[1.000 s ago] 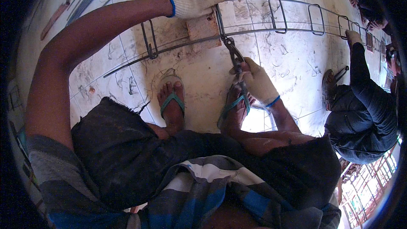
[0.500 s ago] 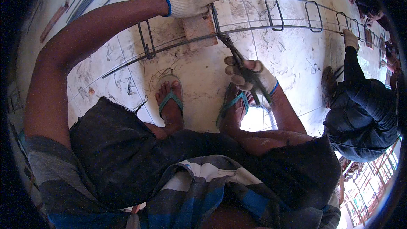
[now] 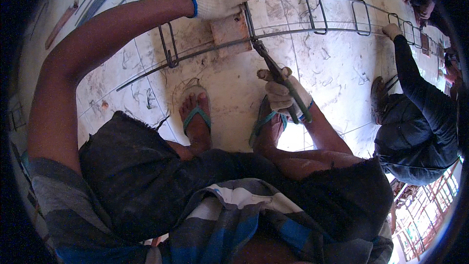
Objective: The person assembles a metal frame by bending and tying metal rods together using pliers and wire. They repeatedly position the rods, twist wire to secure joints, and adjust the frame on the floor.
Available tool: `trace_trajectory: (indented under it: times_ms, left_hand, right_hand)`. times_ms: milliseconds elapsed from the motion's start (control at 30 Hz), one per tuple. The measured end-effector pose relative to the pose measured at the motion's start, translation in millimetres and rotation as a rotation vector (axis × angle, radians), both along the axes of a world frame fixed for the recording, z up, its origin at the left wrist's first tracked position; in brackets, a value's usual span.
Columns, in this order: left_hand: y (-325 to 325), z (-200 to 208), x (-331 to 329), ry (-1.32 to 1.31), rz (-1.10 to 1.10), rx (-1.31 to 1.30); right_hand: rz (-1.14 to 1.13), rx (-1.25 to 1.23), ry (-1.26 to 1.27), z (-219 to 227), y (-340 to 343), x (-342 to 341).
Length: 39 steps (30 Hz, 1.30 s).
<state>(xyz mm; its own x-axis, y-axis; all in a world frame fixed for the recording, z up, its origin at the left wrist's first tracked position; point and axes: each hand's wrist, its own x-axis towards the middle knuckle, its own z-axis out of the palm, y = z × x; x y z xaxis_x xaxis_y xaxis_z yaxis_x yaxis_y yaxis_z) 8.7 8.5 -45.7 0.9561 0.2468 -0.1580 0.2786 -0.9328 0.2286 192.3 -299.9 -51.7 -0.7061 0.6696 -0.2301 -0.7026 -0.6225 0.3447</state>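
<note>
Tiled floor (image 3: 234,93), pale and scuffed, strewn with short dark wire offcuts, fills the upper half of the frame.

Left hand (image 3: 222,1), gloved in white knit, upper centre: closed over the top bar of the rebar cage (image 3: 293,12), just above a reddish block (image 3: 229,32) under the cage.

Right hand (image 3: 283,93), gloved, centre: gripping the handles of the pliers (image 3: 276,71), whose nose touches the lower bar where a stirrup (image 3: 249,19) crosses it.

Progress, as judged: stirrups sit spaced along the bars to both sides of this joint, so the work looks mid-run; whether each joint is already tied is too small to tell.

Count:
- long bars: two clearly visible, curving left to upper right
- stirrups: about five distinct, more blurred at far right
- pliers: one
- block: one
- sandalled feet (image 3: 195,115): two, centre
- co-worker (image 3: 415,117): one, right edge, a gloved hand on the cage
</note>
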Motion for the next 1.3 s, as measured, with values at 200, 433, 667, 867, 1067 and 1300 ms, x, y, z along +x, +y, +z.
trace_trajectory:
  times_ms: [200, 433, 667, 867, 1067, 1300]
  left_hand:
    - [5.0, -8.8, -5.0, -0.064, -0.026, 0.033]
    - [4.8, -6.5, -5.5, -0.092, -0.036, -0.017]
    - [19.2, -8.5, -19.3, -0.167, -0.005, -0.184]
    - [34.7, -9.6, -32.5, -0.329, 0.286, -0.389]
    - [62.8, 2.0, -39.9, 0.158, 0.575, -0.900]
    - [51.4, 8.6, -34.1, 0.127, 0.395, -0.765]
  right_hand:
    - [0.063, 0.066, -0.500, 13.7, -1.5, -3.7]
    - [0.148, 0.094, -0.790, 32.5, -11.6, 9.4]
    - [0.203, 0.136, -0.441, 34.6, -44.9, 16.6]
    - [0.254, 0.320, -0.736, 36.1, -45.5, 22.8]
    - [0.166, 0.167, -0.791, 38.9, -36.0, 32.5]
    - [0.132, 0.082, -0.635, 57.9, -26.9, 26.0]
